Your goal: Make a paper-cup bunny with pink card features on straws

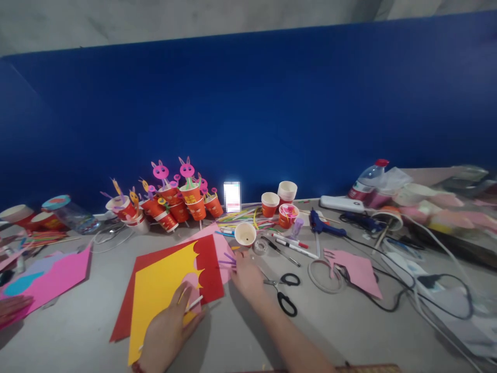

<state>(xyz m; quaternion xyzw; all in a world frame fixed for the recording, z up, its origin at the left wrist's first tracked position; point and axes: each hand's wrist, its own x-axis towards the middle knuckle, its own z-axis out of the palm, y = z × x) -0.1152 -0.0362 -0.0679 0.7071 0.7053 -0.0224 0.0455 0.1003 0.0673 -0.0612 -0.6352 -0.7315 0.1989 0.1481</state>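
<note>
My left hand (pixel 169 329) rests over a yellow paper sheet (pixel 155 290), its fingers closed around a thin white stick-like thing (pixel 194 303). Under those fingertips lies a small pink paper piece (pixel 191 285). The yellow sheet has one scalloped edge and overlaps red paper (pixel 212 267). My right hand (pixel 248 274) reaches down just in front of a white-lined paper cup (pixel 245 235). Several purple strips (pixel 227 261) fan out at its left side, against pink paper. Its fingertips are partly hidden, so whether it grips the strips is unclear. Black-handled scissors (pixel 285 290) lie right of that hand.
Decorated red cups (pixel 190 199) with pink rabbit faces stand at the back left. Behind the right hand are pipe cleaners (pixel 248 217), a tape roll (pixel 260 246) and markers (pixel 297 246). A blue glue gun (pixel 324 225) and cables lie right. Another person's hand (pixel 13 308) is far left.
</note>
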